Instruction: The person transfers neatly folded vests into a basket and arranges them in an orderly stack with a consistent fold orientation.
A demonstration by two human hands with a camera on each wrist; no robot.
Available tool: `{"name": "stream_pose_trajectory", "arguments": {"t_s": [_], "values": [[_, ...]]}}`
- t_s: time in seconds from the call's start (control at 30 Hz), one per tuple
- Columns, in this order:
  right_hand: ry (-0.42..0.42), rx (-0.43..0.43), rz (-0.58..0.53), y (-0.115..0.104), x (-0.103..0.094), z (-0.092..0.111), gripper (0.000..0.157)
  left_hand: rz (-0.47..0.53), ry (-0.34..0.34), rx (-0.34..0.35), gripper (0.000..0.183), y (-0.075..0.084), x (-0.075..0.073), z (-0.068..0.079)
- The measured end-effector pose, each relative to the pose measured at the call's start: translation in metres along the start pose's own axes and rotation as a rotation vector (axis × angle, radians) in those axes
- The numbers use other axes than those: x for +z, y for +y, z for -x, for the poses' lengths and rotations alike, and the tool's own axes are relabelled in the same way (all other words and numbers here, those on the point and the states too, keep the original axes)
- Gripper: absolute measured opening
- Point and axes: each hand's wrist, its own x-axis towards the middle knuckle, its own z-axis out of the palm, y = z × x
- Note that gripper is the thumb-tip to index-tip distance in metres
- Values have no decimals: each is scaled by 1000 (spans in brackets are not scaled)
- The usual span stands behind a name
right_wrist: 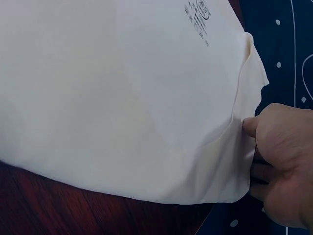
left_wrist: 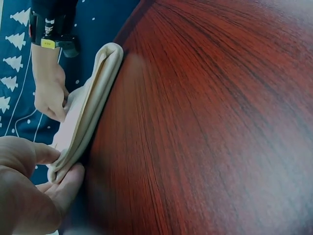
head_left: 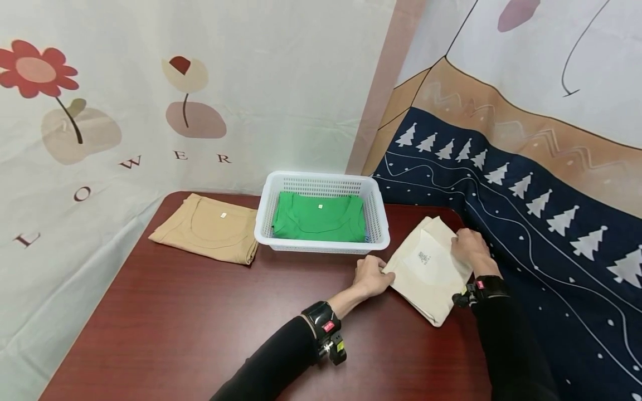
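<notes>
A folded cream shirt (head_left: pixel 426 278) with small dark print near its neckline lies at a slant on the right of the table. My left hand (head_left: pixel 372 277) pinches its left edge; in the left wrist view the thumb lies on top of the folded layers (left_wrist: pixel 93 107) and fingers are beneath. On the opposite edge, my right hand (head_left: pixel 471 248) pinches the cloth, its thumb on top in the right wrist view, where the edge (right_wrist: pixel 239 147) bunches slightly. Left of the cream shirt stands a white plastic basket (head_left: pixel 321 245) holding a folded green shirt (head_left: pixel 321 220).
A folded tan shirt (head_left: pixel 213 231) lies left of the basket on the reddish-brown table (head_left: pixel 241 317). Behind the table hangs a pale printed curtain (head_left: pixel 281 83). Along the right edge is navy cloth with white trees (head_left: pixel 541 245).
</notes>
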Motion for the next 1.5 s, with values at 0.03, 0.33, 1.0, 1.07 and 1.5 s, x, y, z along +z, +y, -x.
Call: {"name": "stream_pose_trajectory", "arguments": {"t_s": [0.03, 0.33, 1.0, 1.07, 1.5], "values": [[-5, 6, -12, 1, 0, 1, 38, 15, -22, -21, 18, 3, -5, 1], [-11, -18, -47, 8, -3, 7, 31, 1, -17, 27, 15, -8, -6, 3], [-66, -142, -137, 22, 0, 46, 28, 0, -95, 55, 19, -40, -22, 8], [-74, -145, -152, 20, 0, 55, 33, 8, -112, 63, 17, -37, -33, 13], [-131, -159, -277, 5, 11, 92, 49, 41, -102, 94, 20, -40, -77, 39]]}}
